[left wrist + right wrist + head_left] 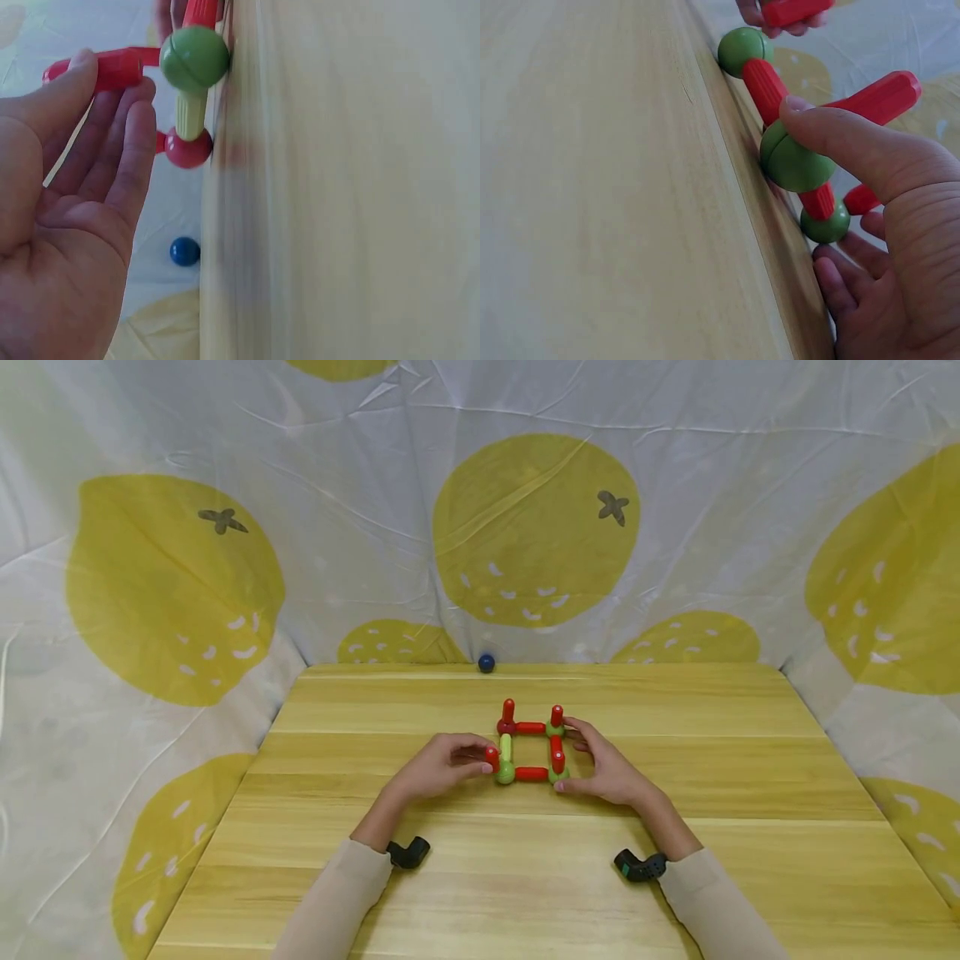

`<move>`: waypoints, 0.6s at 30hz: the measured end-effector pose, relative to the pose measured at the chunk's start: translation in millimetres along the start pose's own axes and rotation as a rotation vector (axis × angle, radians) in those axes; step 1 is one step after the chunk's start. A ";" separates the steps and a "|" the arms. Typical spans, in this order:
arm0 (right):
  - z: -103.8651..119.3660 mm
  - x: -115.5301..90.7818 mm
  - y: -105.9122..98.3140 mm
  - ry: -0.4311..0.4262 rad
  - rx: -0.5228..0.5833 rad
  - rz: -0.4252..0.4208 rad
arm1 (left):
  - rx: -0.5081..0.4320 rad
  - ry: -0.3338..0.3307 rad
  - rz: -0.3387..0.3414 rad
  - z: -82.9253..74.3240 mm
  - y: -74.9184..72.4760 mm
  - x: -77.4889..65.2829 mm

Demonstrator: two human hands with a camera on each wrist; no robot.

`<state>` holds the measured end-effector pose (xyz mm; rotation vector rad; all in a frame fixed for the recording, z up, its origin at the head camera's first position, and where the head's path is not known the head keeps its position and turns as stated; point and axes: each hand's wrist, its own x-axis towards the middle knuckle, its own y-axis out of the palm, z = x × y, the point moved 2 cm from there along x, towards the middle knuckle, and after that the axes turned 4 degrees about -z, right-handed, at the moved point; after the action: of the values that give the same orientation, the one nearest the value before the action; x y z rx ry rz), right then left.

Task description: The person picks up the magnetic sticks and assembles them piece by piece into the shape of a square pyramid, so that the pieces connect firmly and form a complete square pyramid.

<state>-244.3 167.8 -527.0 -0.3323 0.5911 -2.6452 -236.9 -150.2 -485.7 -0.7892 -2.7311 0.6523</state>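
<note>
A square frame of toy building rods and balls lies on the table. It has green balls, with the near-left ball [506, 772] and near-right ball [796, 159] at the front, and a dark red ball [187, 147] at the far left. Red rods and one yellow-green rod [506, 747] join them. Red rods stand up from the other three balls. My left hand [448, 766] pinches a red rod [116, 69] close by the near-left ball; whether they touch, I cannot tell. My right hand [609, 768] grips the frame's right side, thumb on the near-right ball, fingers at the far-right ball [826, 223].
A dark blue ball [486, 663] rests at the table's back edge, against the lemon-print cloth [360, 527]. Cloth also hangs along both sides of the wooden table [525, 893]. A black wrist camera [640, 865] sits at the right wrist, another [409, 853] at the left.
</note>
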 end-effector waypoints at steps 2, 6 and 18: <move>-0.4 0.3 -0.3 -0.004 -0.006 0.001 | -0.007 0.019 -0.012 -1.1 4.0 3.5; -1.0 0.8 -0.4 -0.003 -0.017 0.004 | -0.008 0.048 -0.032 -2.3 10.7 8.7; -2.1 0.7 -0.3 -0.019 -0.006 0.007 | 0.015 0.078 0.017 -1.5 19.1 11.2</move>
<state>-245.7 168.6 -528.6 -0.3562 0.5931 -2.6314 -237.1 -129.0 -492.4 -0.8178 -2.6491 0.6311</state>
